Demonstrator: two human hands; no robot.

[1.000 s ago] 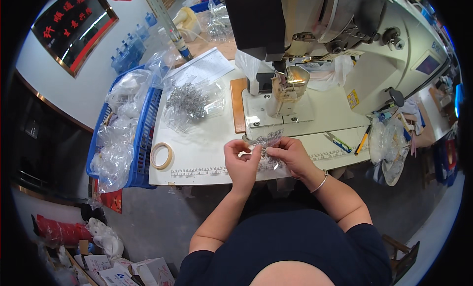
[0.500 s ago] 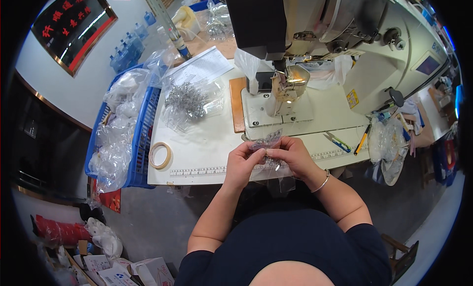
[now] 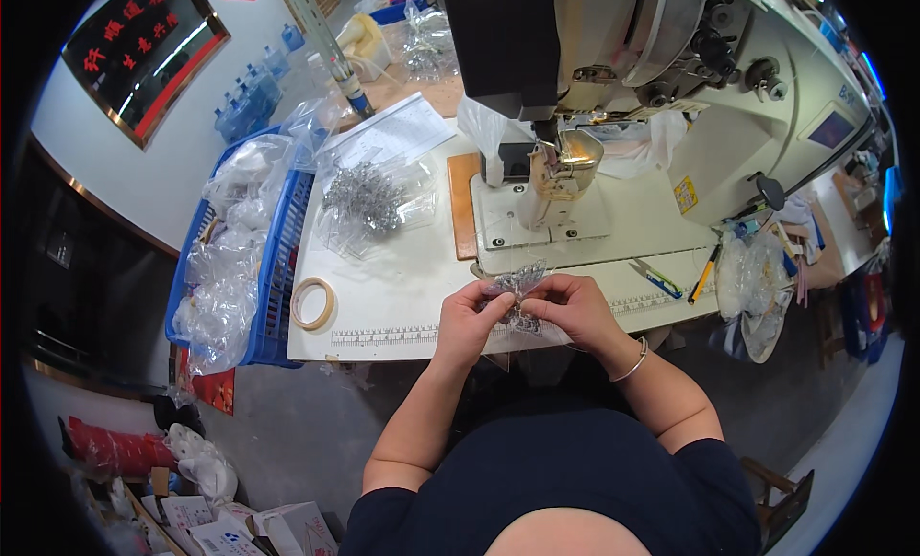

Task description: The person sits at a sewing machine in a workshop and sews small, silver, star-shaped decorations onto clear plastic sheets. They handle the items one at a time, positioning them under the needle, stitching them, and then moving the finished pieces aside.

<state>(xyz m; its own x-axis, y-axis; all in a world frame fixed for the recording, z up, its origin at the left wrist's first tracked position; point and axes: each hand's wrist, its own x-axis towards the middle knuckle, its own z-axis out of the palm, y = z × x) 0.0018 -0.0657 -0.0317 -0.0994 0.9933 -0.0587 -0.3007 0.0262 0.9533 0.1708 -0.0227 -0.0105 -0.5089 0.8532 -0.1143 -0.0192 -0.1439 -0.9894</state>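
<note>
My left hand (image 3: 467, 322) and my right hand (image 3: 578, 312) meet at the table's front edge, just in front of the sewing machine (image 3: 567, 187). Thumbs and fingers of both pinch a clear, silvery, glittery piece (image 3: 518, 280), gathered in the middle and fanning out above and below like a bow. Its exact kind is not plain, and my fingers hide its centre. A pile of similar silvery pieces in clear film (image 3: 364, 199) lies on the table to the left. Thread snips (image 3: 659, 279) with a blue and green handle rest right of my right hand.
A roll of tape (image 3: 331, 305) lies at the table's left front, by a printed ruler strip (image 3: 383, 335). Beyond it stands a blue basket (image 3: 273, 278) full of clear plastic. A yellow-and-black pen-like tool (image 3: 705, 271) and a plastic bag (image 3: 752, 273) are at the right.
The silvery piece has turned and bunched up between my fingers; its upper tip sits a little lower and its lower part spreads wider. Both hands stay in nearly the same place.
</note>
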